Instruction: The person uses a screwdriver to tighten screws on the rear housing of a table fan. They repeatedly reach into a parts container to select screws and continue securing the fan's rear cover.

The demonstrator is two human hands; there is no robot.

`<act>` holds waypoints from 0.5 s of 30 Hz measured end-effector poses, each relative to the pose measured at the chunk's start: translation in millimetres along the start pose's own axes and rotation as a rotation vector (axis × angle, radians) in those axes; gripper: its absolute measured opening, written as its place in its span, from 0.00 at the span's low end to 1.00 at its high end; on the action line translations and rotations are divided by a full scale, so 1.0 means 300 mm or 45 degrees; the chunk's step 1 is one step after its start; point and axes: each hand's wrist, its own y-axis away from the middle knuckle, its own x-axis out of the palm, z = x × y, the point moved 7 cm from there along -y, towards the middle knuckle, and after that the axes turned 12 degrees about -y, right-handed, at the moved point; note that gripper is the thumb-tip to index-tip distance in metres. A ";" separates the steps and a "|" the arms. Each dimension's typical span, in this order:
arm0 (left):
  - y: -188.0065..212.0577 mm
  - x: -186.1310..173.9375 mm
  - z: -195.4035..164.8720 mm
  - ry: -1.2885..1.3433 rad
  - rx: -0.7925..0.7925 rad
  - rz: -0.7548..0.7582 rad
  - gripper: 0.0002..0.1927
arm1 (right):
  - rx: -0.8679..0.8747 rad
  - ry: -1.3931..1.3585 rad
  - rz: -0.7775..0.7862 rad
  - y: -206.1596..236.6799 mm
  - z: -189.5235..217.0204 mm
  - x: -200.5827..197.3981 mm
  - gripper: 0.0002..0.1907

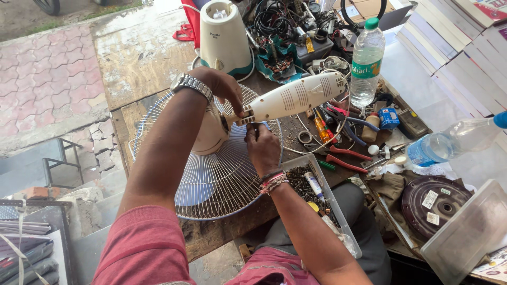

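A table fan lies face down on the wooden bench, its white wire grille (222, 179) over a blue blade (193, 192). The cream motor housing (211, 132) sits on the grille, and a cream ribbed stand neck (296, 97) sticks out to the right. My left hand (219, 84), with a metal watch on the wrist, grips the joint where the neck meets the housing. My right hand (261, 148), with thread bands on the wrist, is closed just below that joint, pinching something small and dark that I cannot make out.
A clear tray of screws (311, 192) lies beside my right forearm. Pliers and screwdrivers (338, 140), two water bottles (366, 60) (449, 142), a white mixer base (224, 37), tangled wires (280, 26), a dark round disc (433, 203) and a plastic lid (470, 232) crowd the bench. Paving lies beyond the left edge.
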 end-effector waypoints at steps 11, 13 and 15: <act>0.017 -0.002 -0.009 0.025 0.001 0.000 0.32 | -0.108 -0.006 -0.074 0.011 0.024 0.011 0.17; 0.023 -0.007 -0.006 -0.002 -0.052 -0.011 0.33 | -0.019 0.056 -0.012 0.006 0.013 0.022 0.19; 0.030 -0.014 0.005 -0.051 -0.145 -0.032 0.34 | 0.084 0.068 0.073 0.004 -0.004 0.033 0.21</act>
